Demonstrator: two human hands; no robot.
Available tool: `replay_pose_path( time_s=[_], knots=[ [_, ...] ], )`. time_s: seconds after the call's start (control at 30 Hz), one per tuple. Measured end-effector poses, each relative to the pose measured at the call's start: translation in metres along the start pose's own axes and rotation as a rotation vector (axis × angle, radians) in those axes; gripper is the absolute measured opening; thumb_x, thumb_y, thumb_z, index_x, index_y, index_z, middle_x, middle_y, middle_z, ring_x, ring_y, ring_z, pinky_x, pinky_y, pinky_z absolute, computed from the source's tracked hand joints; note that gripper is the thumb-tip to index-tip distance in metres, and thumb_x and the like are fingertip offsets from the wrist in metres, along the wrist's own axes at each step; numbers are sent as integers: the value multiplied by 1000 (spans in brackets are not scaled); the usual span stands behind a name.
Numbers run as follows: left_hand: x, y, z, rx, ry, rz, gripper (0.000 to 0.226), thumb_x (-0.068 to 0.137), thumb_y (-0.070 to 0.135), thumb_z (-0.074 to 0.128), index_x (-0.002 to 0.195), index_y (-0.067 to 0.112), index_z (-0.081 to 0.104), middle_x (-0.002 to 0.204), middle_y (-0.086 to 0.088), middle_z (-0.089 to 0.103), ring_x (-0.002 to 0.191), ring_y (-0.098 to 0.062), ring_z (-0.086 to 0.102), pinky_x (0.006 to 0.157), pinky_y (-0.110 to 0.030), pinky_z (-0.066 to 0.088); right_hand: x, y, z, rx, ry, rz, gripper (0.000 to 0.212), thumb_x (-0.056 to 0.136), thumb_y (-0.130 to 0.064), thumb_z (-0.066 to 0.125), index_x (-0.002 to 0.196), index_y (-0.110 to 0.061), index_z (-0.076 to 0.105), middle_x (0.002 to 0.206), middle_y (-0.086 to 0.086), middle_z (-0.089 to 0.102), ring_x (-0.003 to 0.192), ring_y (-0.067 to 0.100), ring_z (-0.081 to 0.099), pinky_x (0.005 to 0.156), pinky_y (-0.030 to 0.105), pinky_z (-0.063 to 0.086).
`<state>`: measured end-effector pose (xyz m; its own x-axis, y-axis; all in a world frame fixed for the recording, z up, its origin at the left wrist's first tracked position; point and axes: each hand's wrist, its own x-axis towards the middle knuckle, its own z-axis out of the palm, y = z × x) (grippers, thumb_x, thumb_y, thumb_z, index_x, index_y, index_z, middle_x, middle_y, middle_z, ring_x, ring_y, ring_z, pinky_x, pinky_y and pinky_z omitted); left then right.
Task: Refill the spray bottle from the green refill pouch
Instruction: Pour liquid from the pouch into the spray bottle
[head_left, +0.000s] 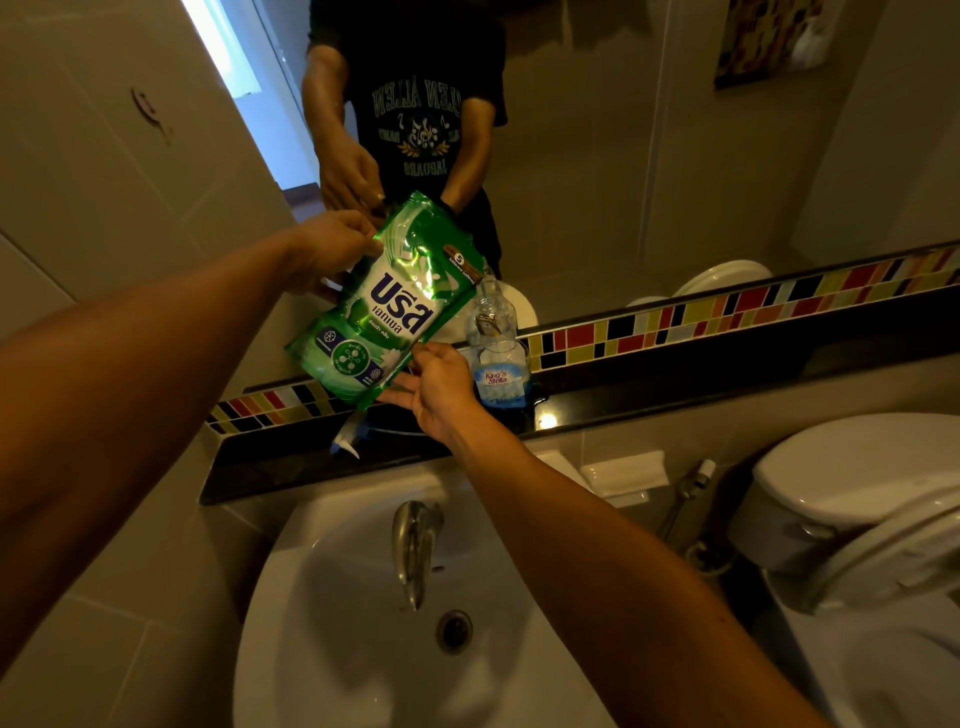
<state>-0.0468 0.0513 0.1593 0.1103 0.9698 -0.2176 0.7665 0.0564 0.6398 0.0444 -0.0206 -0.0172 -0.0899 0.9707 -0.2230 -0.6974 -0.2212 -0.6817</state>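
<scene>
The green refill pouch (387, 304) is held tilted above the black shelf (675, 384), its top corner pointing right toward the neck of the clear spray bottle (497, 358). That bottle stands upright on the shelf with its top off and a blue-white label. My left hand (324, 249) grips the pouch's upper left edge. My right hand (439, 389) holds the pouch's lower corner between thumb and fingers. The white and blue spray head (350, 436) lies on the shelf below the pouch.
A white sink (415, 623) with a metal tap (413, 545) sits below the shelf. A toilet (857, 525) stands at the right. A mirror (623, 156) above the coloured tile strip (727, 312) reflects the person.
</scene>
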Motion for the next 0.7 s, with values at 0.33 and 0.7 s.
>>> replay_pose_path(
  time_s=[0.33,0.7],
  knots=[
    [1,0,-1,-2,-1,-1,12,103,22,51,92,24,52,105,-12,62,97,-32,62,74,-42,51,1,0,1,11,11,1,26,108,-8,42,132,-2,49,110,17,71,111,46,69,92,66,54],
    [4,-1,-1,-12,-6,8,12,104,22,50,92,24,52,105,-12,63,97,-32,62,84,-47,51,0,0,0,14,-7,3,14,108,-8,42,113,-10,55,102,14,73,103,41,69,86,63,58]
  ],
)
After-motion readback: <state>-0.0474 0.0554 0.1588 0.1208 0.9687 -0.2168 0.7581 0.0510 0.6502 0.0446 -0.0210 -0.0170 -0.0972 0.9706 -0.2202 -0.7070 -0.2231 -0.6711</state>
